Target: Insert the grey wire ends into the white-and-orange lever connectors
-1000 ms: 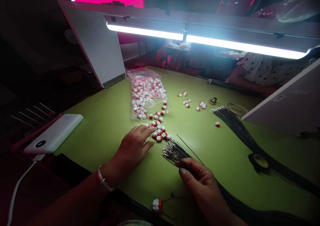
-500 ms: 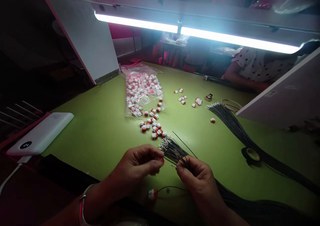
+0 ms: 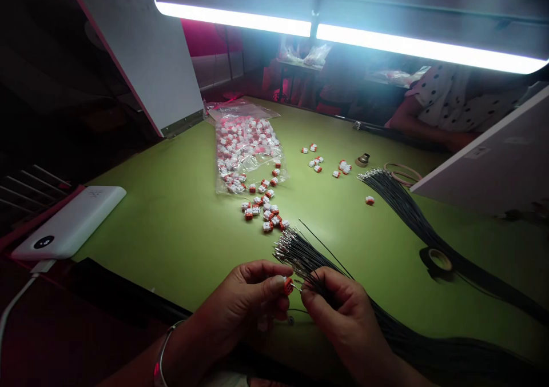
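Pinched between thumb and fingers of my left hand is a small red-and-white wire connector, its red face turned right. My right hand grips a thin black wire whose bare metal tip points at that red face; I cannot tell whether it has entered. Under and beside my right hand runs a bundle of black wires with silvery stripped ends. Beyond my left hand lies a loose pile of red-and-white connectors. A second connector below my left hand is mostly hidden.
An open clear bag of connectors lies behind the pile. More connectors are scattered to the right. Another wire bundle, a tape roll and a white power bank lie around the green table. A person sits opposite.
My left hand has moved right and brought the connector up to the wire tip at my right hand. The view has tilted slightly downward.
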Demonstrator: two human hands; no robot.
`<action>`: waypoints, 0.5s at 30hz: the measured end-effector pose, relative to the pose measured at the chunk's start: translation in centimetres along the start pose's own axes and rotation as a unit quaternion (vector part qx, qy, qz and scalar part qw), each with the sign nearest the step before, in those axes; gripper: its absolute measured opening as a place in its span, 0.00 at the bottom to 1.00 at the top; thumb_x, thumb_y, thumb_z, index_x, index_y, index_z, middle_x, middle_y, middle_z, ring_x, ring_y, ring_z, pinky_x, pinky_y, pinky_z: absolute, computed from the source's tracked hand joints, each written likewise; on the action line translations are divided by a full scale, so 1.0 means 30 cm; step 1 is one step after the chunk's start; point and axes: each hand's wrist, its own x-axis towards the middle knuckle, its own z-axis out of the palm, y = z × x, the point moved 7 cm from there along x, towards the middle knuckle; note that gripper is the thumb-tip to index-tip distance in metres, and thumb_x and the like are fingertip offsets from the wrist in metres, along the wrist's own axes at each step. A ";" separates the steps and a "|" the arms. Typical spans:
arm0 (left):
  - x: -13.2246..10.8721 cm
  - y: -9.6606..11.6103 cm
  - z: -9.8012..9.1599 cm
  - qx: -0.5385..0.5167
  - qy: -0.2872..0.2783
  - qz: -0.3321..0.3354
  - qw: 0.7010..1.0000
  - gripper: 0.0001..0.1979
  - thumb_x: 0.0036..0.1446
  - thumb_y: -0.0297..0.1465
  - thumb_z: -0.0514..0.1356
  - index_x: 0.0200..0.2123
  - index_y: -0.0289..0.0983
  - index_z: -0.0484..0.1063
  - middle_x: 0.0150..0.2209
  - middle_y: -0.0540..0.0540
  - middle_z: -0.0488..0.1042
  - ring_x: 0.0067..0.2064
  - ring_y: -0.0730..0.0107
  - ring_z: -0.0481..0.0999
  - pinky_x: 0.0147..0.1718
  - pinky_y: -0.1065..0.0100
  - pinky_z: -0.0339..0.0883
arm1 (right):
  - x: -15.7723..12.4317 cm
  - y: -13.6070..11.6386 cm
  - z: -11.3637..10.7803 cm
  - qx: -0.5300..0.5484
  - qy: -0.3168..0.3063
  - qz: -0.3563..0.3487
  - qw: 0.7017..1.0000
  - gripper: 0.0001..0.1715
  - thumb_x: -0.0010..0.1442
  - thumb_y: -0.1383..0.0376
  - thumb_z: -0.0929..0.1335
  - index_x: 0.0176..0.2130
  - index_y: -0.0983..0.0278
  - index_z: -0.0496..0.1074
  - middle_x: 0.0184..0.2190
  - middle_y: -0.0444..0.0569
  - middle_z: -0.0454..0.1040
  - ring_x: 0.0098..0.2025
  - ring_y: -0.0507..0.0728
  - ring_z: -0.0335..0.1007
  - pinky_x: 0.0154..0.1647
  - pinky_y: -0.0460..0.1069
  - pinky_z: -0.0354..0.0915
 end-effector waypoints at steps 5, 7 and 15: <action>0.000 -0.007 -0.006 -0.004 0.008 -0.001 1.000 0.12 0.49 0.34 0.73 0.37 0.36 0.80 0.25 0.47 0.78 0.24 0.75 0.75 0.18 0.78 0.63 | 0.008 0.004 0.008 0.043 -0.012 0.027 0.999 0.16 0.62 0.57 0.69 0.29 0.65 0.70 0.25 0.43 0.66 0.29 0.52 0.57 0.30 0.47 0.58; 0.001 -0.006 -0.008 -0.010 0.011 0.002 1.000 0.12 0.49 0.33 0.73 0.37 0.36 0.80 0.25 0.47 0.78 0.24 0.75 0.75 0.19 0.78 0.63 | 0.007 0.011 0.006 0.035 -0.010 0.043 0.998 0.16 0.62 0.57 0.69 0.28 0.65 0.68 0.24 0.42 0.65 0.28 0.52 0.56 0.28 0.46 0.57; -0.004 0.001 0.001 -0.016 0.014 -0.013 1.000 0.12 0.46 0.33 0.74 0.35 0.37 0.80 0.23 0.49 0.78 0.22 0.77 0.74 0.21 0.78 0.62 | -0.003 -0.007 -0.009 -0.048 0.007 0.010 0.999 0.15 0.61 0.61 0.67 0.25 0.64 0.65 0.22 0.40 0.62 0.26 0.51 0.54 0.25 0.46 0.55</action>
